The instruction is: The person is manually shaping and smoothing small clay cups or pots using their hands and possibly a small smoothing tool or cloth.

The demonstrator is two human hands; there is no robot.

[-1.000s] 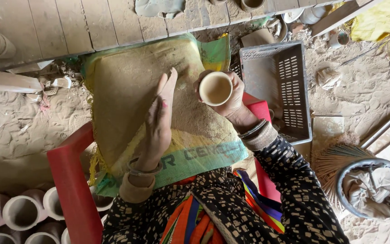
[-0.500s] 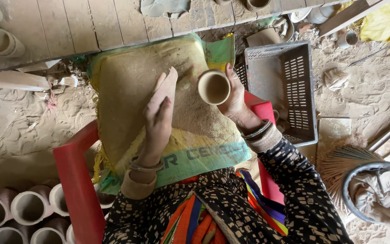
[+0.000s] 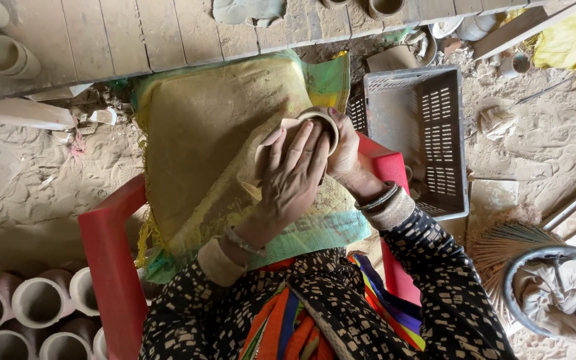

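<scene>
Seen from above, seated on a red chair (image 3: 111, 267) with a dusty woven sack (image 3: 221, 133) spread over the lap. Held a small unfired clay cup (image 3: 320, 120) just above the sack, at about 1 o'clock from the lap's middle. Right hand (image 3: 348, 157) wrapped round the cup's far side, fingers curled shut on it. Left hand (image 3: 295, 177) laid flat across the near wall, fingers (image 3: 301, 143) stretched straight and close together, pressing, not gripping (palm side hidden). Judged as smoothing or rubbing the cup's wall: best done with light, even pressure, the cup turned little by little in the right hand, rim left unsqueezed since soft clay dents easily. Grey plastic crate (image 3: 428, 133) stood at 2 o'clock, more clay cups (image 3: 35, 303) lay at 8 o'clock.
</scene>
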